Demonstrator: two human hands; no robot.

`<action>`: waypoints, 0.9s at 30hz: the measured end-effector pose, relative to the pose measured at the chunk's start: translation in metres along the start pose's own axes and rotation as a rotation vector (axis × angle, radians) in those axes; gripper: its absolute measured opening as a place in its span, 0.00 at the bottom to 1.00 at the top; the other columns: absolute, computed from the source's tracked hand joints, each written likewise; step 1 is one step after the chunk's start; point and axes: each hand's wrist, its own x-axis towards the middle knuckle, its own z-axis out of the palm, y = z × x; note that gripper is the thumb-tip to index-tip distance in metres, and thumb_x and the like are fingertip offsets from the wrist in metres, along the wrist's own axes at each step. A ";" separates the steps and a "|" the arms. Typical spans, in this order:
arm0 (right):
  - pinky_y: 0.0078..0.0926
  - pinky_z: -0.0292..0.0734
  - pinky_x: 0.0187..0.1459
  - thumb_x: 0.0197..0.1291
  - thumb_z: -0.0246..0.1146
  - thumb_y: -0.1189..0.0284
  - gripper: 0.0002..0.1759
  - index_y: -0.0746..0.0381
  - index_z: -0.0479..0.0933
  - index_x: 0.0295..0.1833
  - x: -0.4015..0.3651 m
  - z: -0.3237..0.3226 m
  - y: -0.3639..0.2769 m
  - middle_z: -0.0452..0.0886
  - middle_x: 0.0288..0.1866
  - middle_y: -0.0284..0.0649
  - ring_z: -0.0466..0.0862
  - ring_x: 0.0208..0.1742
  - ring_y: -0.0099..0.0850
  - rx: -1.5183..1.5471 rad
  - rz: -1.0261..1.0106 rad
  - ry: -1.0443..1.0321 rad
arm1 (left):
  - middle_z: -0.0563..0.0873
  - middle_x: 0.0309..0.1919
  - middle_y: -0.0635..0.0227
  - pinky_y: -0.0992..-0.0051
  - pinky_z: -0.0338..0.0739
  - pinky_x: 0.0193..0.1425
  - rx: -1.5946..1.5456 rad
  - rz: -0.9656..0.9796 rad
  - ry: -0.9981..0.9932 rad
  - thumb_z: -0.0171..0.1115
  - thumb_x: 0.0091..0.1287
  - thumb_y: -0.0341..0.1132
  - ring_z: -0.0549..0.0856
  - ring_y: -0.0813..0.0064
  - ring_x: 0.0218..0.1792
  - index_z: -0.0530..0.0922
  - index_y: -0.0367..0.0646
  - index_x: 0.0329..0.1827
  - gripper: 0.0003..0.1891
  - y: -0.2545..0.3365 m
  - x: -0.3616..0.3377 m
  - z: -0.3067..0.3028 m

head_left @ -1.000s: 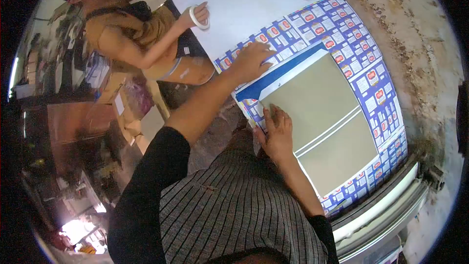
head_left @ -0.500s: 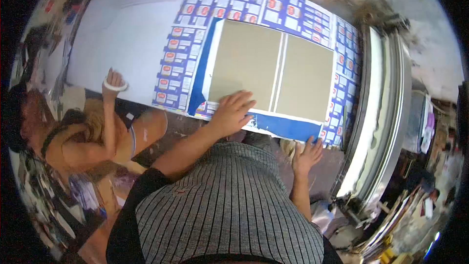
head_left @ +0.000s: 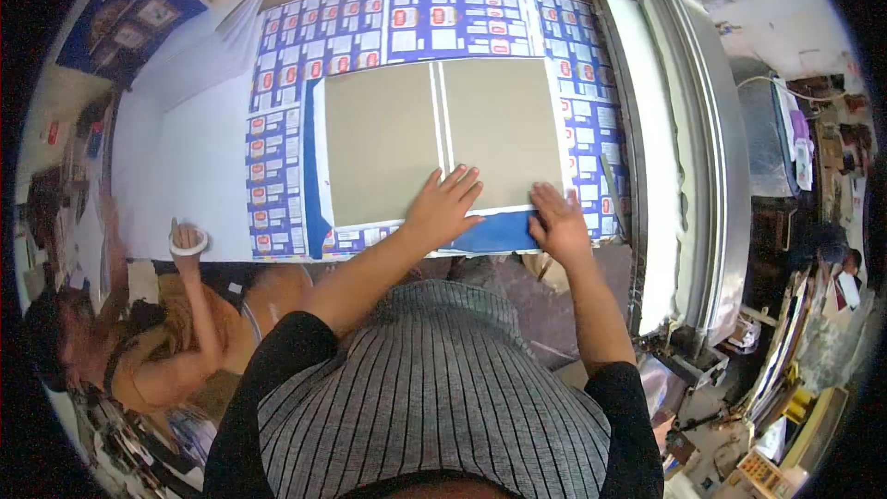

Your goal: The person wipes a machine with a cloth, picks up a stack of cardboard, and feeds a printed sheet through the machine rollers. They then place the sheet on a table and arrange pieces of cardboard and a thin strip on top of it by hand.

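Two grey-brown boards lie side by side on a white-backed sheet, with a narrow white gap and a thin strip between them. Blue margins of the sheet show along the near edge and the left side. My left hand rests with spread fingers across the near edge of the boards, by the gap. At the near right corner, my right hand lies on the edge of the right board and the blue margin, its fingers extended. Neither hand grips anything visible.
Printed purple-blue sheets cover the table under the boards, and white sheet lies to the left. A long metal-and-white machine stands at the right. Another person's hand with a white bangle rests at the table's left edge.
The view has turned and shifted, so the boards look straighter. My right hand has moved up from the near edge onto the right board's corner. My left hand stays on the near edge, nearer the gap.
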 end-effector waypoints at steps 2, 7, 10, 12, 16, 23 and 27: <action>0.60 0.52 0.78 0.61 0.62 0.67 0.31 0.61 0.72 0.71 -0.025 -0.010 0.010 0.78 0.69 0.43 0.73 0.74 0.42 0.079 0.328 0.004 | 0.69 0.77 0.62 0.48 0.60 0.78 0.016 0.004 0.005 0.58 0.70 0.61 0.63 0.61 0.79 0.74 0.45 0.71 0.35 0.004 -0.004 -0.005; 0.68 0.49 0.77 0.62 0.60 0.71 0.34 0.65 0.65 0.75 -0.015 -0.019 0.010 0.82 0.62 0.49 0.73 0.73 0.40 -0.270 0.218 -0.011 | 0.69 0.77 0.60 0.47 0.60 0.78 0.128 -0.037 -0.133 0.58 0.70 0.60 0.63 0.60 0.79 0.73 0.45 0.72 0.35 0.026 0.017 -0.023; 0.67 0.50 0.77 0.59 0.64 0.68 0.40 0.63 0.62 0.77 -0.008 -0.015 0.012 0.83 0.62 0.44 0.73 0.73 0.39 -0.437 0.245 -0.246 | 0.68 0.77 0.59 0.44 0.57 0.79 0.069 0.031 0.038 0.57 0.71 0.60 0.61 0.57 0.80 0.74 0.45 0.72 0.34 0.035 0.031 0.001; 0.63 0.51 0.78 0.55 0.67 0.69 0.41 0.64 0.64 0.76 0.001 -0.029 0.011 0.84 0.59 0.46 0.74 0.72 0.39 -0.356 0.211 -0.193 | 0.69 0.76 0.59 0.44 0.60 0.78 -0.026 0.095 0.057 0.58 0.72 0.57 0.63 0.55 0.79 0.74 0.45 0.71 0.32 0.037 0.042 0.010; 0.49 0.63 0.75 0.49 0.72 0.72 0.41 0.62 0.69 0.72 0.010 -0.044 0.004 0.82 0.61 0.47 0.76 0.70 0.41 -0.065 0.014 -0.030 | 0.70 0.76 0.58 0.45 0.64 0.76 0.025 0.104 0.072 0.58 0.73 0.52 0.65 0.54 0.77 0.74 0.44 0.70 0.29 0.036 0.044 0.015; 0.44 0.72 0.64 0.55 0.68 0.71 0.32 0.59 0.73 0.68 0.012 0.015 0.034 0.81 0.60 0.41 0.78 0.63 0.41 0.016 -0.145 0.076 | 0.71 0.75 0.58 0.44 0.65 0.75 0.118 0.106 0.099 0.53 0.77 0.46 0.68 0.53 0.76 0.74 0.45 0.71 0.24 0.035 0.042 0.030; 0.43 0.70 0.64 0.58 0.67 0.66 0.31 0.59 0.73 0.68 0.033 0.021 0.033 0.80 0.61 0.41 0.79 0.63 0.39 -0.239 -0.105 0.014 | 0.71 0.75 0.58 0.44 0.64 0.76 0.060 0.050 0.108 0.51 0.77 0.51 0.68 0.54 0.76 0.74 0.46 0.71 0.26 0.041 0.045 0.027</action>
